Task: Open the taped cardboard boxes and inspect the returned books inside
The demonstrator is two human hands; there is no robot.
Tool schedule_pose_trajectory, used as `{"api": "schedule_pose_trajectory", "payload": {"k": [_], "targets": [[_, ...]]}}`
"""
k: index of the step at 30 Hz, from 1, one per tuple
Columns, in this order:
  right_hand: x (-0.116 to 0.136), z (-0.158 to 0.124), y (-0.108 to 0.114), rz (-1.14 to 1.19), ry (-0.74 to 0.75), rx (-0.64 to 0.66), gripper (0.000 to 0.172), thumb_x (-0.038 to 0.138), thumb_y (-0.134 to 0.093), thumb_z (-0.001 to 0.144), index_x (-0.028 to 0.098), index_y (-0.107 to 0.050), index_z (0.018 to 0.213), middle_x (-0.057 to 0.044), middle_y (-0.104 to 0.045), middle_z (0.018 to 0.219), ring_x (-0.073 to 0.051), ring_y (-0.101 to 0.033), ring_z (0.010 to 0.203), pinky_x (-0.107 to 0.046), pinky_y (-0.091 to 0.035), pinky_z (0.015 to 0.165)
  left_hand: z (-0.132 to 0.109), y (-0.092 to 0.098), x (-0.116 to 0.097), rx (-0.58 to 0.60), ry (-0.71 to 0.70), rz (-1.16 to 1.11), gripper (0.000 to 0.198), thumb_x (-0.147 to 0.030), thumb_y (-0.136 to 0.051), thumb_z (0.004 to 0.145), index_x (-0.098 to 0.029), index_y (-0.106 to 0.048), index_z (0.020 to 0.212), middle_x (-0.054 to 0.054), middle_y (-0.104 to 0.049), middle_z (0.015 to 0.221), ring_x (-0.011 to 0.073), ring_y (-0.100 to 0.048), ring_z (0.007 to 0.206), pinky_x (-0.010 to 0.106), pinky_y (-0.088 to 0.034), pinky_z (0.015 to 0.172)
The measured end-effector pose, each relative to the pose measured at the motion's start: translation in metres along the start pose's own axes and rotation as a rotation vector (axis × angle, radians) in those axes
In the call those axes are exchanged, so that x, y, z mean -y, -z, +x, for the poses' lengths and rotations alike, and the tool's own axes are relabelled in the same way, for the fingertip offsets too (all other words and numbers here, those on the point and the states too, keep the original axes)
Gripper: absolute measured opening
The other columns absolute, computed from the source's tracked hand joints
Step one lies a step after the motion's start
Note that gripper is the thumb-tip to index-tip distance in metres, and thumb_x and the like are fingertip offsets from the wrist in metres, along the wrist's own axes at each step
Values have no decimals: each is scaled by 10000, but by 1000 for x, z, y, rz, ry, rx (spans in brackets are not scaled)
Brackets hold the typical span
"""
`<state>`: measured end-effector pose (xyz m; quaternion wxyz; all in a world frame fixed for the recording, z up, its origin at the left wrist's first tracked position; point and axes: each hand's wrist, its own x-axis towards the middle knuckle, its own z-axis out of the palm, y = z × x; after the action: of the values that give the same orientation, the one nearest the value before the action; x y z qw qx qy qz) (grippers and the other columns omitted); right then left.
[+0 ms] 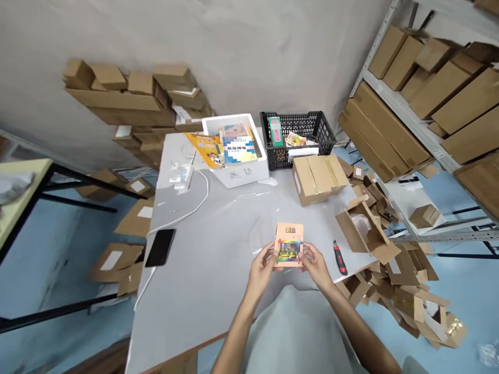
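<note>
A small peach-coloured booklet (289,232) with a shiny rainbow picture on its front is held up near the table's front edge. My left hand (262,267) grips its lower left side, thumb on the front. On the opposite side, my right hand (315,264) pinches the lower right edge between thumb and fingers. The fingers behind the booklet are partly hidden. To the right of my right hand lies a red and black utility knife (340,258), flat on the grey table (202,259).
At the table's back stand a white foam box (244,175) with books and a black crate (298,122). A closed carton (317,179) and an open carton (360,226) sit at right. A phone (160,248) and white cable lie left. Cardboard boxes (413,291) litter the floor.
</note>
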<state>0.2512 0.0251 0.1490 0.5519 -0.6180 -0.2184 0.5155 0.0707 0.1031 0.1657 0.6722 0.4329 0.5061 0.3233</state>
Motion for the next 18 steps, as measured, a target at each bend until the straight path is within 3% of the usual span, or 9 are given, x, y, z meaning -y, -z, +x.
{"api": "schedule_pose_trajectory", "payload": {"k": [5,8,10,12,15,17,18], "targets": [[23,38,8,127,-17,37,671,583,-986,690,294,-677,1211,-36,-793,958,-290,-829,845,-470,-730,754,43,-11,-14,87,-6,-26,717,-609,-955,745,-216,-784,1320,72,-784,1096,250,-795,936,405,-732,753],[50,78,7,182,1,79,701,525,-1011,648,272,-655,1196,-28,-809,968,-269,-829,819,-477,-736,791,82,-20,-39,108,-39,-43,723,-527,-975,734,-197,-777,1346,69,-773,1056,237,-776,933,431,-731,807],[80,114,3,206,45,89,694,456,-1025,640,272,-661,1202,-25,-817,975,-263,-830,848,-464,-733,829,116,-31,-73,113,-73,-60,738,-486,-984,735,-179,-767,1370,97,-785,1097,255,-776,976,481,-718,901],[120,155,-7,251,110,103,645,380,-1024,644,266,-678,1177,-25,-826,1002,-257,-830,938,-439,-721,908,152,-48,-121,133,-126,-81,710,-434,-964,784,-150,-748,1398,148,-788,1206,297,-782,1094,542,-665,1046],[183,213,-27,460,240,12,518,270,-960,700,273,-663,1124,-1,-818,1070,-209,-796,1128,-372,-649,1093,193,-78,-195,102,-290,-131,640,-364,-922,852,-185,-724,1434,174,-747,1425,315,-718,1349,516,-523,1247],[210,235,-38,527,238,-52,429,245,-907,761,275,-642,1098,12,-804,1019,-189,-784,1162,-367,-608,1155,203,-94,-223,47,-432,-113,615,-374,-887,895,-249,-705,1469,145,-700,1542,305,-622,1500,487,-445,1312],[214,240,-41,531,218,-55,403,235,-893,776,272,-642,1089,9,-801,1002,-190,-785,1159,-378,-597,1170,202,-98,-225,30,-479,-95,596,-381,-873,908,-265,-705,1467,135,-676,1584,302,-578,1550,480,-415,1331]]}}
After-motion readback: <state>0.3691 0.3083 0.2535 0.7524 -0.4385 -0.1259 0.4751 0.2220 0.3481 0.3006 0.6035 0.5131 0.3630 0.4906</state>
